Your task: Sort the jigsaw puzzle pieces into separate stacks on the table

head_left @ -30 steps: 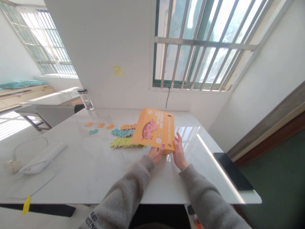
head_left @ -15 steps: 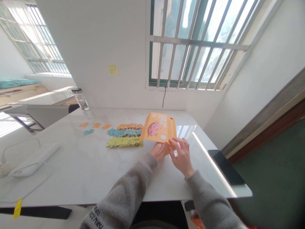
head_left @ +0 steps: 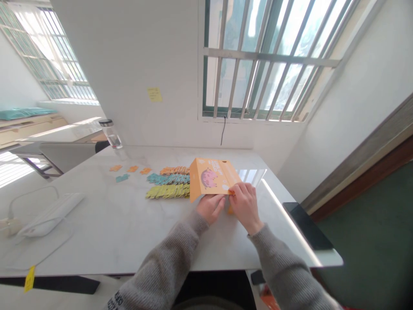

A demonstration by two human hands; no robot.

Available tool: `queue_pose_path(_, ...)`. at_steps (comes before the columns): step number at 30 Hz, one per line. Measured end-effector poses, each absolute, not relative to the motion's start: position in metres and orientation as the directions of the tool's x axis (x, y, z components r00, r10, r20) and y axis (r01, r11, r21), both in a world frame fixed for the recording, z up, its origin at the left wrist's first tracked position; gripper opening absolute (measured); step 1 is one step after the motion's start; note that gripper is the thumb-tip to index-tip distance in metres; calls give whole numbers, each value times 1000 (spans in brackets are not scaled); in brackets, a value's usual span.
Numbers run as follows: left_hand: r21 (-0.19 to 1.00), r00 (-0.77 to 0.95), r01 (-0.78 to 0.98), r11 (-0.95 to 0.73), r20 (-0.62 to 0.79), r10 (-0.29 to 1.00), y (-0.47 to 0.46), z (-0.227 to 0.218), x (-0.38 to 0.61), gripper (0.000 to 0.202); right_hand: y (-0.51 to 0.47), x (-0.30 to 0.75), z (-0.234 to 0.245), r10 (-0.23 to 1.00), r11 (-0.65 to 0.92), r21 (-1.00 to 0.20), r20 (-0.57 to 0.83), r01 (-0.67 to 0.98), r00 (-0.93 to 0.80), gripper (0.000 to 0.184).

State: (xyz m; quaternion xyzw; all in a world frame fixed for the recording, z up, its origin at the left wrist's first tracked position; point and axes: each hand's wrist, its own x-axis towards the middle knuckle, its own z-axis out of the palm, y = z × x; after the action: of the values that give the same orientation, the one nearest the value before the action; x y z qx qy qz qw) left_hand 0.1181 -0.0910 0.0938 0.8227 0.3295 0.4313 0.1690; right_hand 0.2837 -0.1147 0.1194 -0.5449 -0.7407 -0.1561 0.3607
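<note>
Grey ribbed-knit sleeves are reaching across a white marble tabletop. The right hand is closing on the near corner of an orange cardboard puzzle box, fingers curled in a firm pinch. The left hand is curling against the box's lower edge, though I cannot tell whether it is gripping. The box is tilting between the hands. Left of the box, yellow-green, teal and orange jigsaw pieces are lying in overlapping rows — a few loose pieces are sitting farther left.
</note>
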Motion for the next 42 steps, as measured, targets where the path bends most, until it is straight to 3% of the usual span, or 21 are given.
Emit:
queue_pose_path(5,408,402,412,-815,721,564,-107,81,95,31,-107,292,121,705,350,-159,694,923,-147,12)
queue_pose_path(8,309,392,455,-835,773,499,-112,79,86,27,-105,293,117,710,338,-310,704,889,-24,8)
queue_pose_path(11,291,322,553,-781,789,523,-106,81,79,23,-106,293,111,706,342,-451,702,824,91,5)
queue_pose_path(14,342,296,595,-727,748,594,-91,79,76,22,-108,295,102,691,363,-499,711,787,131,6)
queue_pose_path(18,525,252,534,-663,649,718,-74,66,73,17,-113,303,87,719,354,-534,680,768,142,8)
queue_pose_path(22,705,123,420,-572,580,805,-67,60,70,13,-121,315,75,779,329,-550,618,768,110,8)
queue_pose_path(26,876,78,213,-434,427,901,-66,63,73,25,-124,326,68,781,352,-535,620,768,75,11)
queue_pose_path(31,898,266,122,-423,381,886,-71,66,86,36,-124,331,65,765,377,-482,644,791,27,16)
queue_pose_path(35,872,230,246,-422,370,900,-69,62,88,26,-126,324,69,742,431,-397,667,810,-69,24)
queue_pose_path(38,861,154,392,-326,287,945,-62,53,83,20,-127,317,74,739,462,-319,655,828,-160,34)
queue_pose_path(42,840,120,467,-276,249,961,-58,44,80,34,-122,305,78,767,375,-271,628,887,-132,42)
